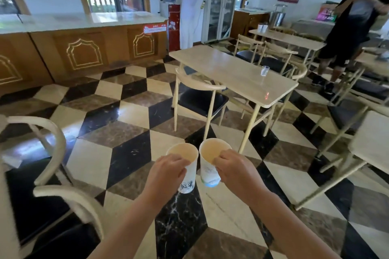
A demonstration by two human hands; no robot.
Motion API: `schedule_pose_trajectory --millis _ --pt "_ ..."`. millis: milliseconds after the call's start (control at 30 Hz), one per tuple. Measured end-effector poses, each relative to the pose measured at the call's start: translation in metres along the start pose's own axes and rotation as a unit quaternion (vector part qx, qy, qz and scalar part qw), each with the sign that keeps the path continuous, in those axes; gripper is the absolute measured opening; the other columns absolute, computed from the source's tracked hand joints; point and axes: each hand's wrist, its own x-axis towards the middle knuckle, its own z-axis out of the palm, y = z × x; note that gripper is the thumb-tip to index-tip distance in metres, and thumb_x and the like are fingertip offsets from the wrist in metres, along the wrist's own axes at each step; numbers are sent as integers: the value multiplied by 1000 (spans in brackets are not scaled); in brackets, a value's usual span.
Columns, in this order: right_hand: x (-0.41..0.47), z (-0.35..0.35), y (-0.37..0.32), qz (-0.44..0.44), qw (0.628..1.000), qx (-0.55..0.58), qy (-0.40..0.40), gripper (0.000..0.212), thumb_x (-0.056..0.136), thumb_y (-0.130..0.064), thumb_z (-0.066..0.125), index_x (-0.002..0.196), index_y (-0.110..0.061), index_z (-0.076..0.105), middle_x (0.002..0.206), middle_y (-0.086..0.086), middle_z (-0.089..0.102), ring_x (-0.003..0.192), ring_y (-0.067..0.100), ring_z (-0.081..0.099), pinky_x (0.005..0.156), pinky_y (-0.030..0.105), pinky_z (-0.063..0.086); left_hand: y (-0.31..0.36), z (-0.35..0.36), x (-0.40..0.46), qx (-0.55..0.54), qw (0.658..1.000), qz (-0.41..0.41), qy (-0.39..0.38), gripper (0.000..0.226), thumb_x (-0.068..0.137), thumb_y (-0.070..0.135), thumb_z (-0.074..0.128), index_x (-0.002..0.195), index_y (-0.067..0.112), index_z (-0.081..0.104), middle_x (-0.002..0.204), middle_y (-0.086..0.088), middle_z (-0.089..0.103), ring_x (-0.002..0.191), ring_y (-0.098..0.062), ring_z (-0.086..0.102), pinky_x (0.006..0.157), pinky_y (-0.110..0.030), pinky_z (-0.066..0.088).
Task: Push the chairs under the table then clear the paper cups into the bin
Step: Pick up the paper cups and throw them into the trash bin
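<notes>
Two paper cups, two hands

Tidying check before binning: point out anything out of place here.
A small clear cup sits alone on the middle table, not yet cleared. The chair at that table's near side stands only partly pushed in. Both paper cups are held upright; nothing spilled.

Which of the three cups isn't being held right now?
The small clear plastic cup standing on the long table. The two paper cups are each gripped, one per hand.
</notes>
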Motion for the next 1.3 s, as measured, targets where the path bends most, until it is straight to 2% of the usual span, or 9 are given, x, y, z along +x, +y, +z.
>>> schedule_pose_trajectory --millis 200,367,467,533,733,833,1033,1167,1300 --pt "70 23 29 -42 995 83 29 24 57 4 84 70 -7 67 67 5 62 57 23 59 49 29 54 -42 17 42 6 998 -64 26 21 67 0 78 85 9 73 79 -4 72 68 -20 66 69 -38 54" --pt "142 52 55 -123 985 118 32 25 57 -5 87 76 -8 71 75 5 68 66 21 65 61 32 59 -77 38 80 32 992 -110 59 17 66 -1 76 80 9 73 74 -2 70 64 -21 63 67 -34 48" --pt "196 73 75 -154 977 144 39 21 61 -2 84 76 -7 70 74 5 66 65 24 63 57 30 57 -101 55 108 72 985 -143 65 17 63 1 74 76 12 73 71 0 70 61 -20 64 64 -30 47" --pt "236 86 88 -186 968 161 50 19 63 -1 82 77 -7 69 72 4 65 63 24 62 55 26 51 -116 62 129 93 976 -181 79 16 61 7 67 74 14 73 69 1 70 59 -20 64 62 -29 48" --pt "344 114 97 -306 934 180 36 33 52 1 87 80 -10 71 76 4 68 62 22 64 48 23 50 -159 70 174 135 942 -284 115 17 63 11 62 75 16 73 69 3 69 61 -19 64 64 -26 41" --pt "394 132 82 -363 911 195 24 38 54 1 86 87 -11 73 81 5 70 65 23 66 49 26 54 -188 65 180 149 922 -328 139 21 58 1 70 75 13 73 70 0 69 61 -20 64 60 -28 48" --pt "487 157 23 -456 867 198 24 47 39 -6 93 83 -9 75 79 6 73 63 22 68 50 25 54 -265 47 193 193 882 -395 172 19 62 2 67 77 10 74 67 -2 68 59 -25 62 56 -31 49" --pt "559 174 -29 -476 857 195 24 46 45 -13 94 87 -9 75 83 7 74 67 20 70 59 27 57 -337 24 206 211 861 -422 190 26 54 -7 80 75 8 74 66 -4 67 58 -27 62 54 -35 49" --pt "632 182 -79 -486 851 198 30 46 45 -17 93 87 -10 75 85 4 74 69 18 70 61 25 57 -408 -12 224 212 847 -438 214 27 55 -7 81 75 9 73 65 -2 66 57 -24 62 57 -29 43"
